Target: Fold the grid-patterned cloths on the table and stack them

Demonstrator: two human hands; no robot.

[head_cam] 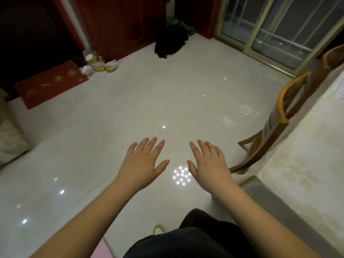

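My left hand [143, 162] and my right hand [208, 162] are stretched out side by side in mid-air over the glossy white floor, palms down, fingers spread, holding nothing. At the right edge of the head view lies the table [307, 155] under a cream patterned cover. A small piece of white cloth with thin grid lines [339, 92] shows at its far right edge, mostly cut off by the frame. No other grid-patterned cloth is visible.
A wooden chair [275, 123] stands against the table's left side. A red doormat [50, 83], cups and bags [98, 63] and a black bundle [170, 42] lie by the far wall. A sliding glass door [275, 28] is at back right.
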